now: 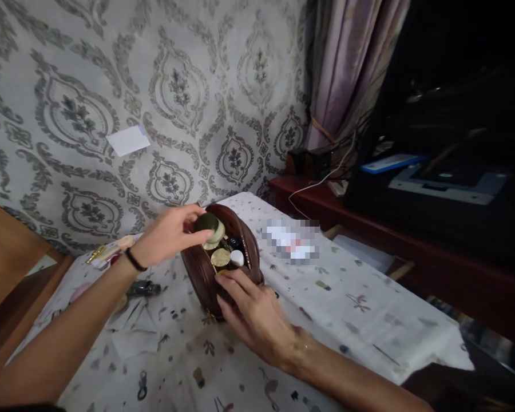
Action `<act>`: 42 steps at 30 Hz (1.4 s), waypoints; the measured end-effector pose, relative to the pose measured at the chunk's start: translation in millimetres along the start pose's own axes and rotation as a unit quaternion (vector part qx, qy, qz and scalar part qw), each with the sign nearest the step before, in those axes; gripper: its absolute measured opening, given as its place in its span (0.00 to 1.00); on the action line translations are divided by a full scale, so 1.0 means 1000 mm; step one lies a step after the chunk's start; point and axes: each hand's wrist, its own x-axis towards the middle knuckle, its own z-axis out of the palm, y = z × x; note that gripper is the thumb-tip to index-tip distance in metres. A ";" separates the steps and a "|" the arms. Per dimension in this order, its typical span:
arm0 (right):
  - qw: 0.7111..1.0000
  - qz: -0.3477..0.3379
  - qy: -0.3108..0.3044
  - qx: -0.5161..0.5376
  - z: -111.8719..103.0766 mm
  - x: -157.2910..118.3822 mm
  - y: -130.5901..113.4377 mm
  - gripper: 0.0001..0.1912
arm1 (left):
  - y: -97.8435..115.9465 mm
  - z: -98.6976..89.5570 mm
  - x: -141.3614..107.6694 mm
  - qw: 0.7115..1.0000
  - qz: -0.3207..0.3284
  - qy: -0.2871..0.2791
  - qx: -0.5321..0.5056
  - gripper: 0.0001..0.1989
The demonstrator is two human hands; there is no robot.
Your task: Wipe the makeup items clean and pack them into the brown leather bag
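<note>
A brown cosmetic bag (199,280) stands unzipped on the patterned cloth. My left hand (167,234) is at its far left rim, thumb and fingers closed around a dark green jar (206,223) at the opening. Beneath that jar is a paler green round piece; whether the two are joined I cannot tell. Inside the bag are a gold-lidded jar (220,258), a white cap (237,258) and a black item (234,243). My right hand (257,320) grips the bag's near end, its fingertips over the rim and partly hidden.
Left of the bag lie a dark bottle (143,288) and several small items, partly behind my left forearm. A blurred-out white package (292,240) rests to the right. Beyond it stand a dark red cabinet (300,197) with an open drawer (364,252) and a large black screen (446,114).
</note>
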 end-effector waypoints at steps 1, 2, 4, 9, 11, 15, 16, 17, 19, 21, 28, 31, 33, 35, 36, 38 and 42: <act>1.000 -0.012 0.000 -0.008 0.002 -0.004 0.001 0.14 | 0.000 0.003 0.010 0.998 0.004 -0.035 0.045 0.20; 1.000 -0.025 0.001 -0.012 0.004 -0.007 0.002 0.14 | 0.000 0.006 0.019 0.993 0.004 -0.071 0.092 0.19; 0.998 -0.054 0.004 -0.015 0.005 -0.014 0.005 0.13 | 0.000 0.009 0.030 0.975 0.001 -0.139 0.171 0.17; 0.996 -0.090 0.002 -0.002 0.008 -0.027 0.014 0.12 | -0.002 0.011 0.044 0.930 -0.021 -0.272 0.248 0.14; 0.996 -0.088 0.003 0.016 0.010 -0.031 0.015 0.12 | -0.003 0.013 0.049 0.913 -0.047 -0.315 0.254 0.13; 0.995 -0.089 -0.015 0.034 0.015 -0.040 0.014 0.10 | -0.005 0.019 0.062 0.883 -0.094 -0.388 0.249 0.11; 0.995 -0.095 -0.024 0.036 0.017 -0.042 0.013 0.10 | -0.006 0.022 0.065 0.878 -0.097 -0.397 0.247 0.10; 0.994 -0.100 -0.035 0.038 0.019 -0.044 0.013 0.10 | -0.007 0.025 0.068 0.875 -0.098 -0.405 0.247 0.10; 0.991 -0.112 -0.063 0.042 0.021 -0.047 0.013 0.08 | -0.009 0.032 0.071 0.868 -0.088 -0.420 0.252 0.10; 0.989 -0.116 -0.085 0.046 0.024 -0.048 0.013 0.07 | -0.013 0.040 0.072 0.854 -0.075 -0.437 0.272 0.09; 0.986 -0.116 -0.112 0.050 0.025 -0.050 0.018 0.07 | -0.024 0.061 0.064 0.846 -0.068 -0.442 0.290 0.08; 0.984 -0.120 -0.115 0.055 0.025 -0.049 0.019 0.08 | -0.028 0.065 0.062 0.836 -0.078 -0.455 0.295 0.08; 0.984 -0.122 -0.115 0.053 0.026 -0.049 0.019 0.07 | -0.031 0.067 0.063 0.839 -0.081 -0.466 0.270 0.11; 0.984 -0.124 -0.117 0.052 0.028 -0.050 0.019 0.06 | -0.034 0.069 0.063 0.847 -0.074 -0.471 0.234 0.14; 0.983 -0.125 -0.119 0.055 0.028 -0.050 0.019 0.06 | -0.035 0.069 0.064 0.851 -0.067 -0.473 0.219 0.16; 0.982 -0.126 -0.121 0.066 0.029 -0.050 0.019 0.05 | -0.038 0.069 0.063 0.854 -0.055 -0.471 0.215 0.17; 0.984 -0.112 -0.118 0.071 0.030 -0.050 0.018 0.06 | -0.047 0.068 0.057 0.865 -0.054 -0.451 0.213 0.16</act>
